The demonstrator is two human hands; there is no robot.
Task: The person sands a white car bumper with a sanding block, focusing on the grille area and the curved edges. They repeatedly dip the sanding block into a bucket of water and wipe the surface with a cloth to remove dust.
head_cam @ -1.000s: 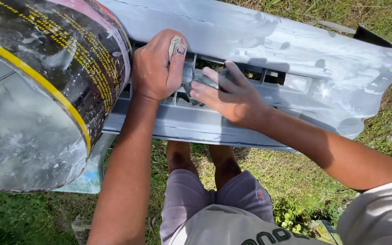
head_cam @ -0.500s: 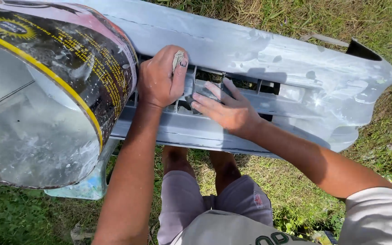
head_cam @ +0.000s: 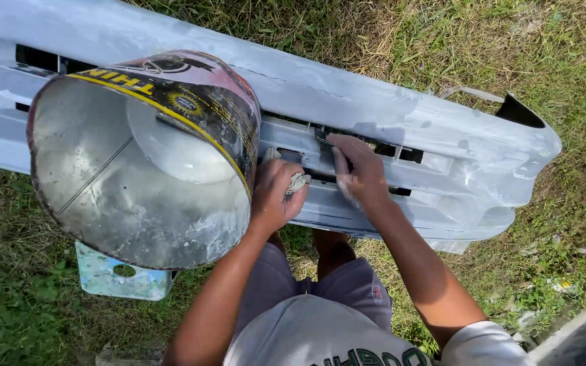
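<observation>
Okay, head view, only one camera. Grey primed car bumper [head_cam: 401, 115] lies across the grass [head_cam: 578, 61], long side running left to right, right end curving round near the top right. Grille slots sit along its middle band.

Left hand [head_cam: 276, 193] curled into a fist, fingers clamped together on a small folded grey scrap, looks like sandpaper [head_cam: 298, 181], sticking out between fingers and thumb. The fist rests against the bumper's lower band, just below the slots and just beside the can's rim.

Right hand [head_cam: 357, 169] lies flat on the bumper, fingers straight and close together, fingertips reaching the dark slot openings. It holds nothing, palm down on the surface. The two hands are near each other, not touching.

Big metal can [head_cam: 144, 163] sits on the bumper left of the hands, tipped toward the camera, open mouth showing a grey-smeared inside, dark label with a yellow band round the outside. It covers part of the bumper.

Pale blue plastic piece [head_cam: 120, 278] with a hole lies on the grass below the can. Person's knees and grey shorts [head_cam: 320, 291] under the bumper's near edge, grey shirt at the bottom.
</observation>
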